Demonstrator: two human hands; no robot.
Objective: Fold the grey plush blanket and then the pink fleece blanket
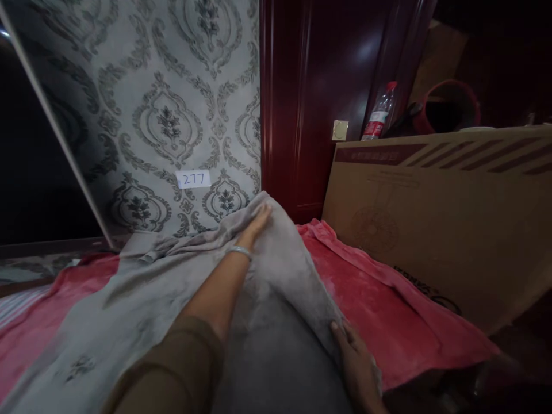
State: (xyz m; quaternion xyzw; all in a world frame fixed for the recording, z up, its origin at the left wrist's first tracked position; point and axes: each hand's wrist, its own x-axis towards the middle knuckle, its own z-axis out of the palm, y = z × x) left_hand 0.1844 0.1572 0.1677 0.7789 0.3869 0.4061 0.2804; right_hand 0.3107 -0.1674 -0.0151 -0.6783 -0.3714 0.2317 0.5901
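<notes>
Head view: gray blanket (150, 299) lies under left hand (260, 221), right hand (357, 359) at edge.

Grey cloth (172, 299), red-pink blanket (353, 299), grey damask-patterned wallpaper (168, 123), dark red door (302, 86), brown carton (431, 213)

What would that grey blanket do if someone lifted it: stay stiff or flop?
Probably flop: the grey blanket bunches into loose folds near the wallpaper. Lifted at one spot, it would likely sag, since it slopes away from the peak by the left hand. It seems unlikely to break, looking like soft cloth.
</notes>
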